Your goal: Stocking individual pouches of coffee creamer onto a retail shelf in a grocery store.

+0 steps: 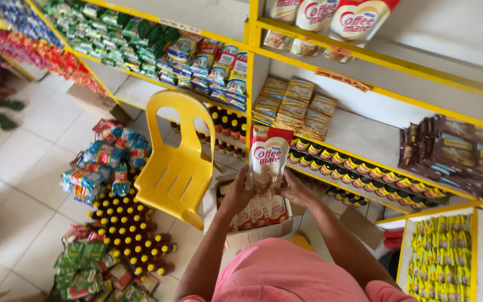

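Both hands, left and right, grip a creamer pouch above a pouch-filled carton.

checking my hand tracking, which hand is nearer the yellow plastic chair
Left. The left hand grips the creamer pouch on its chair-facing edge, beside the yellow chair; the right hand holds the pouch's far edge.

Chair left of box (pouches inside), shelves behind, bottles on floor left.

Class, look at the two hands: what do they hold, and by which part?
Both the left hand and the right hand hold a red-and-white pouch upright by its lower end.
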